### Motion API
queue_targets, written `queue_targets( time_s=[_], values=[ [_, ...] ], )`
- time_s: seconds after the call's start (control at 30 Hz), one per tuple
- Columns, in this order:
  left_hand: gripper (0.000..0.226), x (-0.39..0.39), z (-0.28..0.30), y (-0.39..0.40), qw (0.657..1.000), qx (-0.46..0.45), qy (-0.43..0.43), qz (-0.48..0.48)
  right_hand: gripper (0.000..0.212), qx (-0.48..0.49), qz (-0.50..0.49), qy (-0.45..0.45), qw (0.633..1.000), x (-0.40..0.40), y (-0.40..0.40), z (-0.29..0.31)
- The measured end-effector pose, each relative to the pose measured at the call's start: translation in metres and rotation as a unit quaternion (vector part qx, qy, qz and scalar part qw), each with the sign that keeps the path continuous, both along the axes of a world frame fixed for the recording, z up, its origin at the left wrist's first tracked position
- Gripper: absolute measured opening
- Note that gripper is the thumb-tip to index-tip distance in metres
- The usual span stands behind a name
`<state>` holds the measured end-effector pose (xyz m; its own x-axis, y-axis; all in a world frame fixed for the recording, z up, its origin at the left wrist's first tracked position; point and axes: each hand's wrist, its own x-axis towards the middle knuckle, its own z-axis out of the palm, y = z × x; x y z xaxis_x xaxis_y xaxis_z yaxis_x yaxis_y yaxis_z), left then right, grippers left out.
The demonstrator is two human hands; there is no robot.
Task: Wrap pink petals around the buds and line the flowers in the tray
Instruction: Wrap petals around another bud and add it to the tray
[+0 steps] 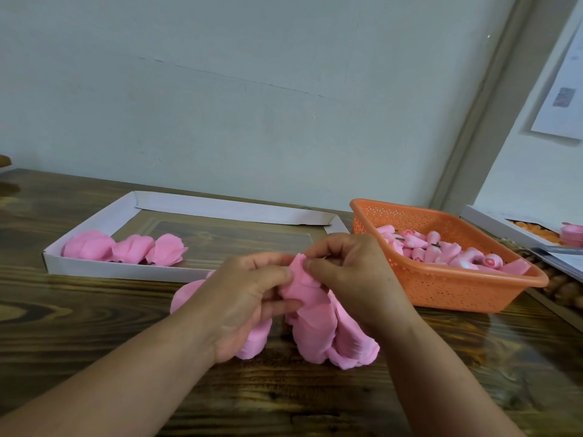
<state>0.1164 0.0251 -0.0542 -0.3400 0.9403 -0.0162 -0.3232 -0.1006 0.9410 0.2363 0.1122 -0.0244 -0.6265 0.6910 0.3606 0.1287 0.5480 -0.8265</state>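
Both hands meet over the middle of the wooden table. My left hand (249,298) and my right hand (350,275) pinch a pink petal piece (303,285) between thumbs and fingers; any bud inside it is hidden. Loose stacks of pink petals (325,339) lie on the table just under the hands. A white cardboard tray (104,269) at the left holds three finished pink flowers (126,249) in a row at its left end. An orange plastic basket (448,288) at the right is filled with pink buds (441,250).
A wall stands close behind the table. At the far right lie a white box (492,222) with orange pieces, a small stack of pink petals (571,233), and papers (564,263). Bare wooden tabletop (284,402) stretches in front of the hands.
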Motion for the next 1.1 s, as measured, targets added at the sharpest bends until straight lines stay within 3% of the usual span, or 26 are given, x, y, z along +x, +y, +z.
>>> queue_targets(
  time_s=[0.13,0.43,0.6,0.67,0.87,1.1],
  values=[
    [0.031,0.002,0.001,-0.001,1.000,0.026,0.001,0.011,0.024,-0.035,-0.018,0.031,0.999,0.002,0.006,-0.001],
    [0.031,0.007,-0.004,-0.003,0.966,0.057,0.251,0.032,0.028,-0.044,-0.018,0.044,0.998,0.003,0.012,-0.003],
    [0.010,0.007,-0.003,-0.006,0.941,0.051,0.332,0.049,0.022,-0.047,-0.009,0.042,0.998,0.003,0.012,-0.003],
    [0.008,0.006,-0.001,-0.006,0.947,0.050,0.314,0.043,0.019,-0.055,0.005,0.050,0.997,0.004,0.012,-0.003],
    [0.005,0.003,0.003,-0.005,0.987,0.039,0.154,0.035,0.015,-0.055,0.028,0.060,0.996,0.004,0.010,-0.002],
    [0.005,0.002,0.002,-0.004,0.990,0.025,0.130,0.038,0.014,-0.044,0.046,0.050,0.997,0.002,0.007,-0.001]
  ],
)
